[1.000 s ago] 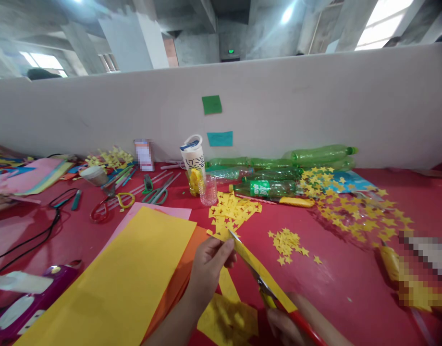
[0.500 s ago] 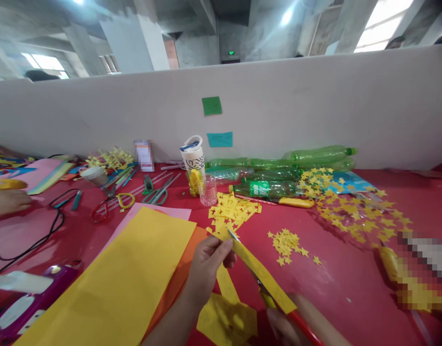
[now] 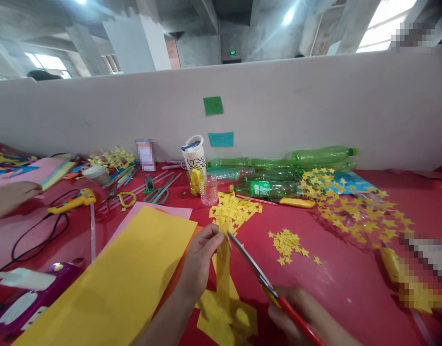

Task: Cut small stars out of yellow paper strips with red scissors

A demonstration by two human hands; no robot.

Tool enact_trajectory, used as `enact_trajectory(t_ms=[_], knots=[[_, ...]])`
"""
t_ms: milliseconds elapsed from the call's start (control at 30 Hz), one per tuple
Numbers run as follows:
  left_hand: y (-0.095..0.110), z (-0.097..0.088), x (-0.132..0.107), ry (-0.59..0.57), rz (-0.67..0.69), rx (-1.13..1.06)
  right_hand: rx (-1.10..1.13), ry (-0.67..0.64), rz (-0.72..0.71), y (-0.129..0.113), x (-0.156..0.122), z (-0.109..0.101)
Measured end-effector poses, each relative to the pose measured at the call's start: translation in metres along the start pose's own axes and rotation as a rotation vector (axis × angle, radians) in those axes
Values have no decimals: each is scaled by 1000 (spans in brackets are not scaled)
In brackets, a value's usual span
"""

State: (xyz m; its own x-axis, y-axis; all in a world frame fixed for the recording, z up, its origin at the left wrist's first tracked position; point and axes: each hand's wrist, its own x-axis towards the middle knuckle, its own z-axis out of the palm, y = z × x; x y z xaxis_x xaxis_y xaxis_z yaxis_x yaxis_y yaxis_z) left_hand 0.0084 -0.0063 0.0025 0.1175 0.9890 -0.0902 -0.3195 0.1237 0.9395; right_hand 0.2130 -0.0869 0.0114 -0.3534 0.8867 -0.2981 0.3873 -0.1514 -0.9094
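Observation:
My left hand [image 3: 206, 250] is closed with thumb and fingers pinching a strip of yellow paper [image 3: 223, 274] near its top. The strip hangs down over other yellow paper pieces [image 3: 230, 319] on the table. In my right hand [image 3: 293, 312] are scissors [image 3: 260, 274] with red and yellow handles. Their blades look nearly closed, with the tip beside the strip, close to my left fingertips. Behind my left hand lies a heap of yellow paper scraps with star-shaped holes [image 3: 239, 209]. Small yellow paper stars [image 3: 288, 245] are piled right of the scissors.
Yellow sheets [image 3: 134, 269] cover the left front. A white cup [image 3: 193, 156] and green bottles [image 3: 275, 188] stand or lie along the partition [image 3: 278, 105]. More stars [image 3: 358, 211] spread at right. Another person's hand [image 3: 15, 194] is at far left, near a yellow glue gun [image 3: 75, 201].
The yellow strip has swung from lying along the scissors to hanging below my left hand. My left hand moved slightly left. The yellow glue gun now lies apart from the other person's hand.

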Motion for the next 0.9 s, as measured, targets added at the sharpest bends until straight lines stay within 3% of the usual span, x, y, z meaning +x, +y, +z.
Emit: enact_trajectory(t_ms=[233, 400, 533, 700, 900], knots=[[9, -3, 0, -74, -28, 169, -51, -156, -39, -14, 2, -13], [11, -3, 0, -99, 35, 247, -80, -110, 34, 3, 11, -6], [10, -2, 1, -161, -111, 105, 29, -15, 106, 11, 9, 3], [9, 0, 4, -262, -377, -91, 341, 103, 304, 9, 2, 8], [9, 5, -6, -574, -438, 38, 296, 31, 230, 7, 5, 3]])
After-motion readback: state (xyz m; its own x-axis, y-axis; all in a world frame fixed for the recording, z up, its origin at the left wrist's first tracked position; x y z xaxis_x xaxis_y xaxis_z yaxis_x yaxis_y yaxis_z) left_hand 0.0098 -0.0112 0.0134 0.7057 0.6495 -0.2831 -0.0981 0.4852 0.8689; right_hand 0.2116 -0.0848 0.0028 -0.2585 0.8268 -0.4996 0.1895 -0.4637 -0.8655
